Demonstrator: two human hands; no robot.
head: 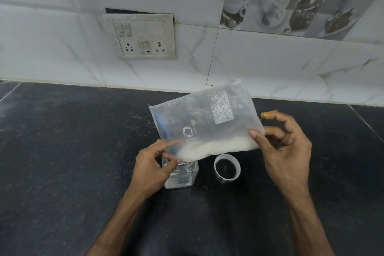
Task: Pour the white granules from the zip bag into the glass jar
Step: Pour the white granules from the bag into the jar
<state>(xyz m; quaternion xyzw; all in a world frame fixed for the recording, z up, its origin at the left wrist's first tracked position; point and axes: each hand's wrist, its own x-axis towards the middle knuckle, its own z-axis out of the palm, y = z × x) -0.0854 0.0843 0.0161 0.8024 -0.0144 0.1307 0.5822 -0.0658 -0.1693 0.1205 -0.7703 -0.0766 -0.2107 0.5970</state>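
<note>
A clear zip bag [207, 118] with a blue zip strip on its left side is held on its side above the counter. White granules [216, 146] lie along its lower edge. My right hand [284, 149] pinches the bag's right corner. My left hand [152, 164] holds the lower left end near the zip, its fingers blurred. Directly under that end stands a square glass jar [182, 176], open at the top and partly hidden by my left hand and the bag.
A round jar lid [227, 168] lies upside down on the black stone counter [62, 162], right of the jar. A small orange-brown object [268, 114] shows behind my right hand. A tiled wall with a switchboard [143, 36] rises at the back.
</note>
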